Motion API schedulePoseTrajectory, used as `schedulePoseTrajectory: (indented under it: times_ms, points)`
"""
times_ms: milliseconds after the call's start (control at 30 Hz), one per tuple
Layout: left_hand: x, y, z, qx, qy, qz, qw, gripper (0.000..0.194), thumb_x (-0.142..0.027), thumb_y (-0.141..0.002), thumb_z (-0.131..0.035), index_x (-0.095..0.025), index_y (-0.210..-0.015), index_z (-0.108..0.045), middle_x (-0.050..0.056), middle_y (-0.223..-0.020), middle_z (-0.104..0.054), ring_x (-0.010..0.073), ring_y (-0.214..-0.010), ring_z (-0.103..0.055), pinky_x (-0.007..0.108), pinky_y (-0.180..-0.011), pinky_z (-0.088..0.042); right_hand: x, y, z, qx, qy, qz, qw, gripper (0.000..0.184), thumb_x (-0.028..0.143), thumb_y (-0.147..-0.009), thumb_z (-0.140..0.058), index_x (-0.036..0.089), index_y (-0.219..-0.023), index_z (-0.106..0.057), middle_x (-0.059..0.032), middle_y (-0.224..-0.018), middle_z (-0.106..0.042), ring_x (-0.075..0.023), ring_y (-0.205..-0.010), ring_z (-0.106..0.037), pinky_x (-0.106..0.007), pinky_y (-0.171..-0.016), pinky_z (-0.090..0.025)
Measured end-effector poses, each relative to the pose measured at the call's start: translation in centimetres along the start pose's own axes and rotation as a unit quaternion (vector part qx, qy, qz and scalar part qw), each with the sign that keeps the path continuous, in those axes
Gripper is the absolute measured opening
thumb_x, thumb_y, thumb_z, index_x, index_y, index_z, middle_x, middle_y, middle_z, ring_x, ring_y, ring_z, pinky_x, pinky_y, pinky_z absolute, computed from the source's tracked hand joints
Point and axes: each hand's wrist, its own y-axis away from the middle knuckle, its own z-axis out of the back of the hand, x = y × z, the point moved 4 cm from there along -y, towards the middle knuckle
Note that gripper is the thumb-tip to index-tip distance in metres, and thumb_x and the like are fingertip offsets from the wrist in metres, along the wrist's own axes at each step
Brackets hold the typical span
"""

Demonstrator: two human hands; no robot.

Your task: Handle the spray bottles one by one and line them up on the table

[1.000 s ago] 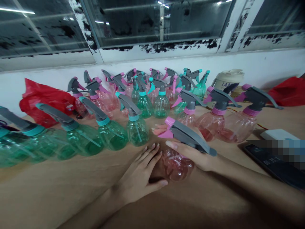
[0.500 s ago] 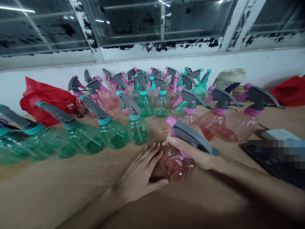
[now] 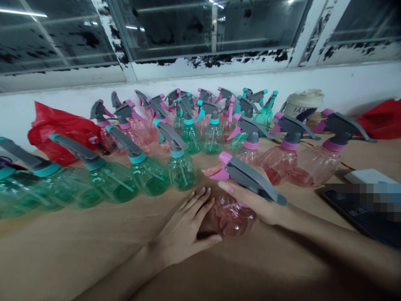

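Note:
A pink spray bottle [image 3: 235, 217] with a grey and pink trigger head stands on the table in front of me. My right hand [image 3: 255, 196] is wrapped round its neck under the trigger head, with a finger out by the pink trigger. Flat on the table just left of this bottle lies my left hand [image 3: 184, 228], fingers spread and holding nothing. Its fingertips and thumb come close to the bottle; whether they touch it I cannot tell. The nearest other bottle is a green spray bottle [image 3: 182, 172] with a turquoise collar.
More green spray bottles [image 3: 114, 184] line the left, and pink ones [image 3: 316, 165] stand at the right. Several others crowd along the wall. A red plastic bag [image 3: 59, 133], a white tub [image 3: 302, 100] and a dark phone [image 3: 351, 215] are also on the table [image 3: 62, 255].
The fingers of my right hand have shifted at the trigger, and the pink trigger now shows more plainly. The bottle's head has turned very slightly. My left hand stays still.

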Motion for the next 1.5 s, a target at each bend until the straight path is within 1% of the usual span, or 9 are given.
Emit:
schedulePoseTrajectory:
  times_ms: [167,300,700,933,1167,1233,1300,1400,1500]
  points:
    - [0.03,0.10,-0.14,-0.011,-0.009,-0.008,1.000,0.076,-0.063,-0.089,-0.049,-0.013,-0.143,-0.034,0.014,-0.153,-0.027,0.0274,-0.142,-0.021,0.046,-0.115,-0.018,0.03,-0.10,-0.09,0.006,-0.008,-0.001,1.000,0.020,0.033,-0.083,-0.063,0.025,-0.101,-0.067,-0.0009,-0.095,-0.071,-0.0177,-0.086,-0.067,-0.033,-0.079,-0.053]
    - [0.08,0.06,-0.13,-0.010,-0.011,-0.006,1.000,0.075,-0.063,-0.089,-0.049,-0.013,-0.143,-0.035,0.014,-0.153,-0.028,0.0281,-0.141,-0.022,0.046,-0.114,-0.020,-0.04,-0.05,-0.07,-0.004,-0.012,0.010,1.000,0.018,0.032,-0.083,-0.064,0.024,-0.099,-0.068,-0.0023,-0.096,-0.071,-0.0187,-0.087,-0.067,-0.034,-0.081,-0.052]
    - [-0.01,-0.04,0.00,-0.021,-0.025,-0.018,0.999,0.075,-0.063,-0.090,-0.048,-0.011,-0.142,-0.036,0.015,-0.152,-0.029,0.0272,-0.141,-0.021,0.046,-0.114,-0.020,0.06,-0.04,0.00,0.015,-0.007,-0.002,1.000,0.023,0.032,-0.084,-0.063,0.023,-0.104,-0.067,-0.0023,-0.097,-0.071,-0.0182,-0.086,-0.066,-0.033,-0.080,-0.052]
    - [0.05,0.01,-0.08,-0.023,-0.013,-0.015,1.000,0.074,-0.063,-0.089,-0.049,-0.014,-0.143,-0.035,0.014,-0.152,-0.030,0.0281,-0.141,-0.023,0.047,-0.114,-0.021,0.23,-0.36,-0.16,0.023,0.010,0.016,1.000,0.009,0.031,-0.086,-0.059,0.023,-0.089,-0.064,-0.0003,-0.082,-0.064,-0.0164,-0.077,-0.062,-0.033,-0.075,-0.050]
    - [0.08,-0.01,-0.17,-0.013,-0.019,-0.012,1.000,0.076,-0.063,-0.088,-0.050,-0.012,-0.142,-0.035,0.015,-0.152,-0.029,0.0291,-0.140,-0.024,0.047,-0.114,-0.022,-0.05,-0.22,0.06,0.029,0.048,0.004,0.998,0.021,0.039,-0.090,-0.054,0.023,-0.077,-0.056,0.0023,-0.071,-0.055,-0.0150,-0.072,-0.059,-0.033,-0.074,-0.048]
    - [0.08,0.01,-0.13,-0.011,-0.019,-0.009,1.000,0.076,-0.063,-0.088,-0.051,-0.011,-0.142,-0.036,0.015,-0.151,-0.032,0.0294,-0.139,-0.027,0.047,-0.114,-0.022,-0.13,-0.12,0.08,0.037,0.038,0.001,0.999,0.018,0.039,-0.090,-0.054,0.024,-0.080,-0.059,0.0011,-0.075,-0.059,-0.0163,-0.076,-0.061,-0.034,-0.077,-0.049]
    - [0.07,0.04,-0.12,-0.010,-0.017,-0.007,1.000,0.075,-0.062,-0.089,-0.050,-0.011,-0.141,-0.037,0.016,-0.149,-0.034,0.0297,-0.139,-0.028,0.046,-0.114,-0.021,-0.21,-0.03,0.05,0.040,0.010,-0.002,0.999,0.016,0.039,-0.089,-0.056,0.024,-0.091,-0.063,-0.0010,-0.086,-0.065,-0.0182,-0.085,-0.063,-0.036,-0.082,-0.050]
    - [0.09,0.06,-0.16,-0.012,-0.014,-0.009,1.000,0.075,-0.063,-0.089,-0.050,-0.011,-0.142,-0.036,0.016,-0.150,-0.034,0.0297,-0.139,-0.027,0.046,-0.114,-0.022,-0.44,0.09,-0.08,0.041,-0.030,-0.016,0.999,0.023,0.037,-0.087,-0.060,0.026,-0.107,-0.063,-0.0031,-0.102,-0.068,-0.0199,-0.096,-0.065,-0.038,-0.090,-0.050]
    - [0.19,0.05,-0.23,-0.016,-0.010,-0.010,1.000,0.075,-0.062,-0.088,-0.051,-0.013,-0.142,-0.035,0.014,-0.149,-0.035,0.0287,-0.139,-0.028,0.045,-0.114,-0.022,-0.64,0.21,-0.15,0.038,-0.035,-0.025,0.998,0.027,0.035,-0.085,-0.062,0.027,-0.111,-0.064,-0.0037,-0.108,-0.069,-0.0209,-0.100,-0.065,-0.039,-0.094,-0.049]
